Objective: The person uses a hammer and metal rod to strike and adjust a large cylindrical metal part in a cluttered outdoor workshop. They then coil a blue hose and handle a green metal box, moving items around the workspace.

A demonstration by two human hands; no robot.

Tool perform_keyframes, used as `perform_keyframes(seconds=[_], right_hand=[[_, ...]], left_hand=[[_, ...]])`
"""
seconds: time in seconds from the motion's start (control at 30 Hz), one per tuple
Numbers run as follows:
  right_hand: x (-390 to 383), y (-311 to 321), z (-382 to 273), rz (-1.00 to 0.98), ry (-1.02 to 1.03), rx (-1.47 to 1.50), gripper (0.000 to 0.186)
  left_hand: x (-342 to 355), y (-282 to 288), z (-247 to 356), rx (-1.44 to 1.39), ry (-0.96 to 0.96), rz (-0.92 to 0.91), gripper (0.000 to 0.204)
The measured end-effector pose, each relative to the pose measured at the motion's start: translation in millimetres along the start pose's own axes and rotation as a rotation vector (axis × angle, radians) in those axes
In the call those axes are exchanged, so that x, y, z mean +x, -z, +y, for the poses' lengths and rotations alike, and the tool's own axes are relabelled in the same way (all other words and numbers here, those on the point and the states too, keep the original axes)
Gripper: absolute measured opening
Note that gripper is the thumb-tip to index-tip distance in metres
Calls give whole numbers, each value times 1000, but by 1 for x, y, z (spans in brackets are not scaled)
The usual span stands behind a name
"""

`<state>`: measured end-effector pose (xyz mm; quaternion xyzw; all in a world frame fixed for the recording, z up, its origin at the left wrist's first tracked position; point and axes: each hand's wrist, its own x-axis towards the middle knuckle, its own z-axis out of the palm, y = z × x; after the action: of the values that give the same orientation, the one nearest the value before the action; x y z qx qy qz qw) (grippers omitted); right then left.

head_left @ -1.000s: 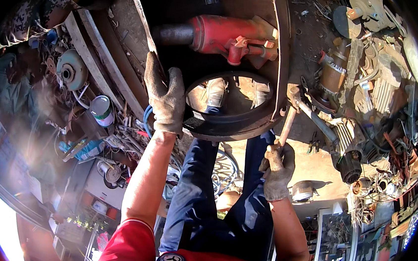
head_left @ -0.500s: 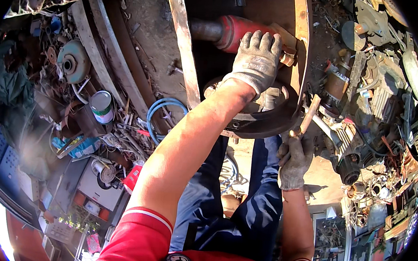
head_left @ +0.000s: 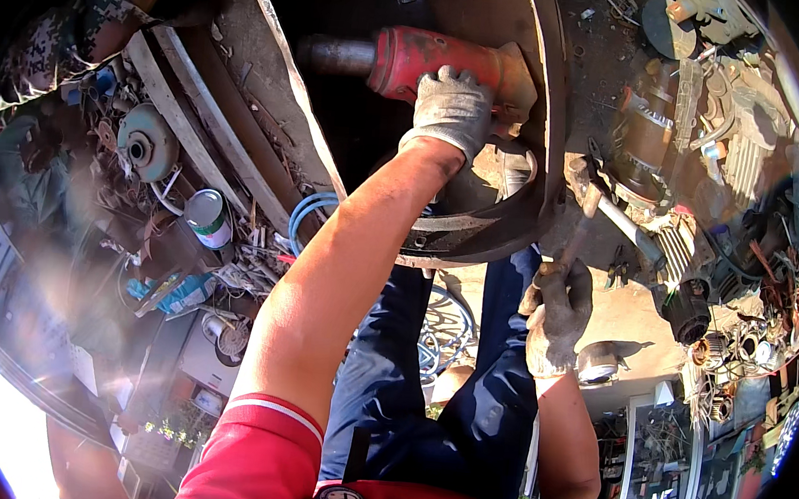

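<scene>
My left hand (head_left: 451, 111), in a grey work glove, has its fingers bent over the lower side of a red bottle jack (head_left: 407, 58). The jack lies sideways inside a curved rusty metal frame (head_left: 548, 91), its grey metal end (head_left: 339, 55) pointing left. Below the hand, a dark metal rim (head_left: 477, 237) curves round inside the frame's near end. My gloved right hand (head_left: 560, 311) is closed around a wooden handle (head_left: 580, 229) that points upward beside the frame. I cannot make out what tool it belongs to.
Scrap metal parts (head_left: 748, 118) pile up on the right, near a grey pipe (head_left: 638, 234). Long metal beams (head_left: 203, 123), a paint can (head_left: 208, 214) and a blue hose (head_left: 307, 218) lie to the left. Another person's camouflage sleeve (head_left: 106, 19) shows at the upper left.
My left hand has shifted from the jack's right end toward its middle, uncovering that end. My right hand, still holding the wooden handle, is slightly lower. The view has shifted, showing more of the other person's arm.
</scene>
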<state>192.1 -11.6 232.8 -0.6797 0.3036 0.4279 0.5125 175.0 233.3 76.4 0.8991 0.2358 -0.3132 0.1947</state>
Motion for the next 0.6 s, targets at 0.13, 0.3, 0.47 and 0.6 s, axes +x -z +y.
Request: perform_keyframes(seconds=[0.13, 0.3, 0.47, 0.6], right_hand=[[9, 17, 6, 24, -2, 44, 27], [8, 16, -6, -31, -64, 34, 19], [6, 20, -21, -14, -42, 9, 22], [3, 27, -28, -59, 52, -32, 16]], left_hand=[[13, 21, -29, 69, 14, 85, 40], [40, 50, -58, 138, -24, -13, 33], [38, 66, -6, 119, -28, -214, 37], [-16, 53, -10, -57, -18, -18, 24]])
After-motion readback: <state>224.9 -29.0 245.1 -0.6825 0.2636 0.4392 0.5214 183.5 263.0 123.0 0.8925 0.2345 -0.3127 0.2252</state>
